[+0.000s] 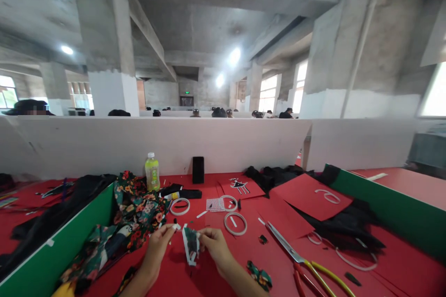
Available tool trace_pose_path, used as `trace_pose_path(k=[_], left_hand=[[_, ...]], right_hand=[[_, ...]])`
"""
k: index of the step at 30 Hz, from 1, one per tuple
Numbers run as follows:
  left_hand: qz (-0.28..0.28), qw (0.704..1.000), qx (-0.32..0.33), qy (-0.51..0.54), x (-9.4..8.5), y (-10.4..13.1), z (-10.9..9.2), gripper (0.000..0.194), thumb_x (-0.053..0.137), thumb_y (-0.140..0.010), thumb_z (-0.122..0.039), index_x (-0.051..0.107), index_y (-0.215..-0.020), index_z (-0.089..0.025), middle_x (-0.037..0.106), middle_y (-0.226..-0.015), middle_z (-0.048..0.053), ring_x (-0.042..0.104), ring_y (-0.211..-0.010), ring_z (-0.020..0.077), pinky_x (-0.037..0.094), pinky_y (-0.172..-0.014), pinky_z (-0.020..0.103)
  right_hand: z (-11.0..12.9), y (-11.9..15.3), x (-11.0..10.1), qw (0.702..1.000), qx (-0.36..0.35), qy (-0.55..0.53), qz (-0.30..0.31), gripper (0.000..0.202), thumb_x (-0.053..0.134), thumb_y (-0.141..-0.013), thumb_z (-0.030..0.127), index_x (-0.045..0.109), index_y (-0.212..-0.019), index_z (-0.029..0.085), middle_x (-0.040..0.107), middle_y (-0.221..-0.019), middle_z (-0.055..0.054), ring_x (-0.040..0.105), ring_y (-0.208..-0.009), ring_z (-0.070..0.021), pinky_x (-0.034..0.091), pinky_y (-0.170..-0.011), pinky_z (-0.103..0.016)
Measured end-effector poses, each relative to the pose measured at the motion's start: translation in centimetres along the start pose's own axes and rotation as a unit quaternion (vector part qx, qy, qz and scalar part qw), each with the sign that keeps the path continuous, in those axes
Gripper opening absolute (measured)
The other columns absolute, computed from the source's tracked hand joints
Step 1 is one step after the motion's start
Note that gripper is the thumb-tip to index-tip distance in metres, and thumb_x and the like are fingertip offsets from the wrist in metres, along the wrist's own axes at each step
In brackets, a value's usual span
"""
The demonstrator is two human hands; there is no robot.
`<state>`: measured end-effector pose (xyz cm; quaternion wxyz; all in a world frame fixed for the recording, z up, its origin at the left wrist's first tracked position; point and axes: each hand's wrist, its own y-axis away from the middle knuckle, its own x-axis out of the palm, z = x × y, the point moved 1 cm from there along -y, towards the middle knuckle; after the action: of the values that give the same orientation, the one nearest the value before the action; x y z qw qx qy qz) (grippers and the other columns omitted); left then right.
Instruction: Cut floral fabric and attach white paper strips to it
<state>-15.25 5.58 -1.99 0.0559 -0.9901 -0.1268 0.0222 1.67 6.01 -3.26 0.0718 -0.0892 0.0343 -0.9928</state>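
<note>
My right hand [212,241] pinches the edge of a small dark green fabric piece [191,247] with white strips along its sides, held up over the red table. To its left, my left hand [163,237] has thumb and forefinger closed on a small white scrap [176,227]. The two hands are apart, with the fabric piece between them. Beyond them lie rolls of white tape, one of them a ring [235,223] flat on the red surface. A pair of scissors [287,245] with red and yellow handles rests to the right.
Floral cloth [139,209] is heaped at the left beside a green divider [59,236]. A drink bottle [152,171] and a black phone-like slab [198,170] stand at the back. Red sheets [311,195] and black cloth [348,222] lie right. Other people's heads show beyond the white partition [156,141].
</note>
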Motion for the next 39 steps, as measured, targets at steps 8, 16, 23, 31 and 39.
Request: trace_pose_path(k=[8,16,23,31,39], left_hand=[[0.045,0.982,-0.082,0.161,0.2,0.4,-0.6,0.028,0.072,-0.053,-0.038,0.066,-0.069,-0.017,0.069,-0.071,0.003,0.062,-0.072,0.0160,0.044,-0.067,0.024],[0.046,0.967,-0.123,0.219,0.2,0.4,-1.0,0.022,0.064,-0.060,-0.033,0.061,-0.072,-0.016,0.067,-0.071,0.002,0.062,-0.067,0.0139,0.043,-0.063,0.023],[0.083,0.954,-0.140,0.253,0.2,0.9,-2.1,0.022,0.061,-0.062,-0.028,0.059,-0.079,-0.015,0.065,-0.070,0.001,0.056,-0.062,0.0110,0.040,-0.061,0.022],[0.188,0.973,-0.030,0.129,0.1,0.9,-2.0,0.030,0.064,-0.067,-0.038,0.058,-0.087,-0.016,0.067,-0.075,0.003,0.051,-0.061,0.0126,0.034,-0.059,0.025],[0.205,0.972,-0.024,0.115,0.0,0.7,-1.6,0.033,0.062,-0.070,-0.041,0.056,-0.089,-0.016,0.067,-0.082,0.004,0.052,-0.064,0.0123,0.036,-0.063,0.026]], right_hand=[[0.5,0.3,-0.8,0.999,0.000,-0.029,-0.015,0.019,0.064,-0.060,0.033,0.064,-0.054,0.014,0.051,-0.044,0.002,0.041,-0.046,-0.0088,0.030,-0.050,-0.023],[0.5,0.4,-0.8,0.996,0.042,-0.076,0.012,0.018,0.065,-0.058,0.029,0.067,-0.066,0.013,0.055,-0.049,0.003,0.046,-0.047,-0.0085,0.035,-0.053,-0.023],[0.8,0.8,-0.6,0.991,0.082,-0.098,0.039,0.021,0.061,-0.055,0.022,0.068,-0.074,0.014,0.060,-0.055,0.002,0.049,-0.050,-0.0092,0.039,-0.056,-0.023],[1.0,1.0,-0.4,0.988,0.099,-0.098,0.065,0.018,0.059,-0.054,0.020,0.069,-0.067,0.015,0.061,-0.058,0.000,0.050,-0.053,-0.0100,0.037,-0.055,-0.023],[1.1,1.2,-0.4,0.984,0.098,-0.106,0.106,0.021,0.057,-0.056,0.020,0.071,-0.071,0.014,0.060,-0.059,-0.001,0.046,-0.052,-0.0091,0.038,-0.055,-0.023]])
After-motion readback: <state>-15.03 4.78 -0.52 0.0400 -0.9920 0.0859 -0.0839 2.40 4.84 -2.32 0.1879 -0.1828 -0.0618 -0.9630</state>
